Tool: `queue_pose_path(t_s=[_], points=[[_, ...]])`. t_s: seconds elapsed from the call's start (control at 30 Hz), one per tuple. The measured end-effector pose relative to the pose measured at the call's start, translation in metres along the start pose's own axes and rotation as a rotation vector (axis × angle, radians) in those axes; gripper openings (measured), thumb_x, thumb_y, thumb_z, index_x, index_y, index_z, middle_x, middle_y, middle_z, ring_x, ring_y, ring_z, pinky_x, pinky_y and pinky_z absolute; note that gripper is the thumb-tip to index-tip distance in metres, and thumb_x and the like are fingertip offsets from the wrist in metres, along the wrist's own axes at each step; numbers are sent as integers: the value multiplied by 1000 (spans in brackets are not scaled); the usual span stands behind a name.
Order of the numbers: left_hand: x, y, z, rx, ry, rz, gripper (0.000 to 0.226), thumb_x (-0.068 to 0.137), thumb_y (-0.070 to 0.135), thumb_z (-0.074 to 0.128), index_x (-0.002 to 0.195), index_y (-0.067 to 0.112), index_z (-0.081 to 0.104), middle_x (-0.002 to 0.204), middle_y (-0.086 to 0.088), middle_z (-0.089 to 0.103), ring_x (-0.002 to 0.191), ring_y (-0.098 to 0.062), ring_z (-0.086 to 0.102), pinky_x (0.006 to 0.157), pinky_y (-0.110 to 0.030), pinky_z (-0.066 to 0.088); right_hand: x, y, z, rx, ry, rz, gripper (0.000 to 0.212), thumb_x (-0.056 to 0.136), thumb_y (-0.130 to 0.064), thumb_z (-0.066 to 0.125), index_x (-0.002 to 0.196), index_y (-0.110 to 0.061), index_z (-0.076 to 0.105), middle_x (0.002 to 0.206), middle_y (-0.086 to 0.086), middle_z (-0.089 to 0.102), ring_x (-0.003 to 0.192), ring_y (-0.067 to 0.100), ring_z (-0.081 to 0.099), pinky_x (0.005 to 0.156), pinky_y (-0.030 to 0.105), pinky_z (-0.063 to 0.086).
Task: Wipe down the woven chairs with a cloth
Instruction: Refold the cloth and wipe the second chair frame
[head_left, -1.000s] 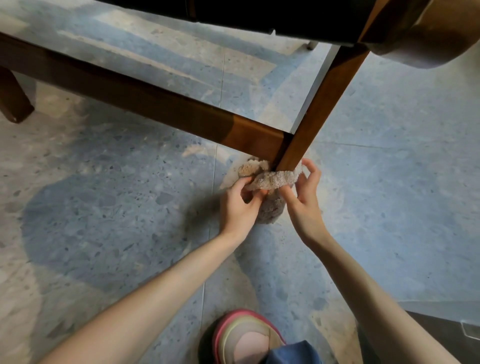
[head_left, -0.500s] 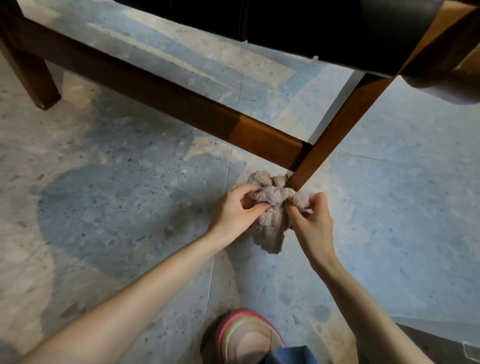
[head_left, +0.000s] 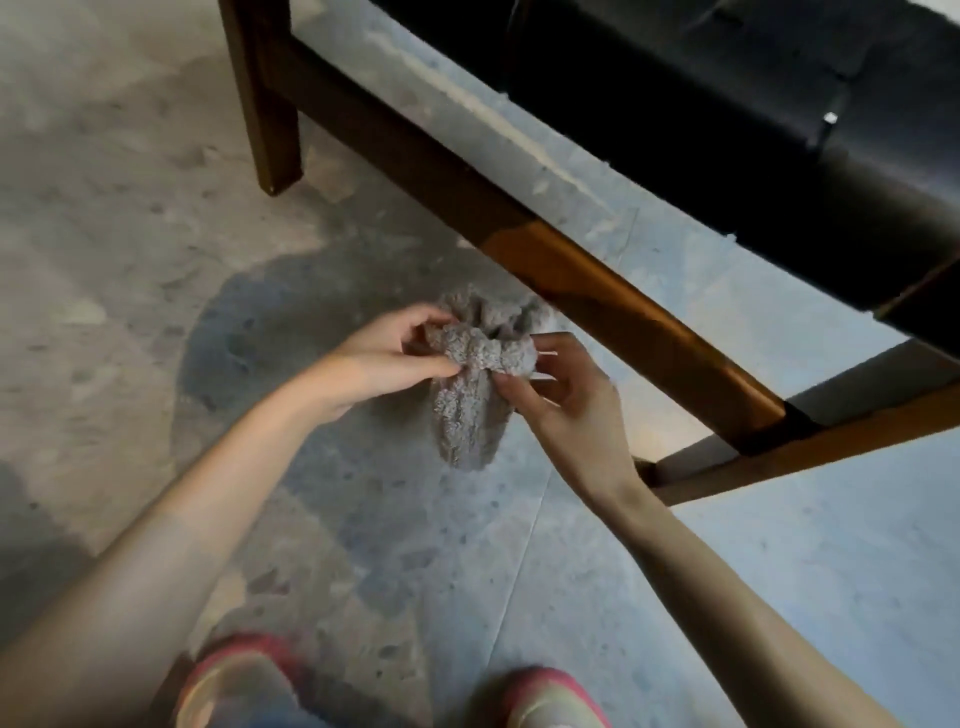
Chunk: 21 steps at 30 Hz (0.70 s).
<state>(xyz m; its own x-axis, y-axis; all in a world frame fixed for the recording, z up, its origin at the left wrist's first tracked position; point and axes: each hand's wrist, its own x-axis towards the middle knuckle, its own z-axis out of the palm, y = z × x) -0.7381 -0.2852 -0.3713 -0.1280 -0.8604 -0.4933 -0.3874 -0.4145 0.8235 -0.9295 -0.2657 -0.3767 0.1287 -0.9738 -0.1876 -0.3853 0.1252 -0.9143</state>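
While crouching over the speckled floor (head_left: 130, 208), reaching forward with both bare forearms toward the near side of the chair's low rail (head_left: 597, 291). Pinching the left end of a bunched grey cloth (head_left: 478, 384) with the left hand (head_left: 384, 358), thumb and fingertips closed on the fabric, back of the hand up. Gripping the right end with the right hand (head_left: 566, 395), fingers curled round it, palm side up. Holding the cloth stretched between the two hands, upper folds close under the rail, contact there not clear, loose tail drooping below the hands.

At the rail's far left end, an upright leg (head_left: 270, 104) planted on the floor. Above the rail, the dark seat (head_left: 727, 130). At the rail's right end, a second bar (head_left: 831, 441) branching off rightward, passing just behind the right wrist. Open floor on the near side of the rail, left of the hands. Two pink-edged shoes (head_left: 234, 686) at the bottom edge, well apart from the rail.
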Motion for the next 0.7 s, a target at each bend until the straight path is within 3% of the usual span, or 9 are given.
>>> queue_pose_path(t_s=[0.1, 0.2, 0.37, 0.5, 0.7], points=[[-1, -3, -38, -40, 52, -67, 35, 83, 13, 70, 114, 23, 57, 108, -5, 64, 98, -19, 58, 89, -32, 44, 25, -25, 28, 7, -78, 26, 32, 86, -26, 70, 114, -15, 58, 107, -1, 67, 92, 12, 68, 80, 36, 58], [-8, 2, -71, -61, 23, -154, 37, 74, 19, 70, 109, 25, 58, 108, -10, 63, 98, -21, 57, 90, -36, 47, 36, -52, 48, 15, -179, 105, 30, 89, -21, 68, 116, -14, 56, 109, 1, 66, 93, 11, 66, 80, 30, 58], [-35, 24, -116, 36, -14, -316, 38, 79, -1, 67, 108, 19, 53, 102, -8, 55, 92, -20, 54, 84, -39, 52, 35, -113, 66, -23, -362, 263, 29, 89, -18, 67, 115, -13, 55, 113, 11, 64, 94, 20, 67, 82, 36, 58], [-75, 61, -151, 31, 15, -424, 33, 79, -1, 66, 103, 17, 53, 95, -5, 49, 81, -14, 51, 62, -24, 48, 25, -182, 69, 2, -453, 326, 23, 90, -13, 65, 111, -11, 55, 114, 16, 64, 99, 24, 65, 77, 28, 57], [-151, 156, -197, -69, 62, -564, 44, 82, -2, 59, 119, 21, 51, 116, -7, 51, 96, -17, 51, 76, -31, 48, -1, -299, 46, -11, -495, 358, 18, 91, -16, 63, 108, -17, 56, 108, 5, 63, 95, 16, 64, 80, 28, 58]])
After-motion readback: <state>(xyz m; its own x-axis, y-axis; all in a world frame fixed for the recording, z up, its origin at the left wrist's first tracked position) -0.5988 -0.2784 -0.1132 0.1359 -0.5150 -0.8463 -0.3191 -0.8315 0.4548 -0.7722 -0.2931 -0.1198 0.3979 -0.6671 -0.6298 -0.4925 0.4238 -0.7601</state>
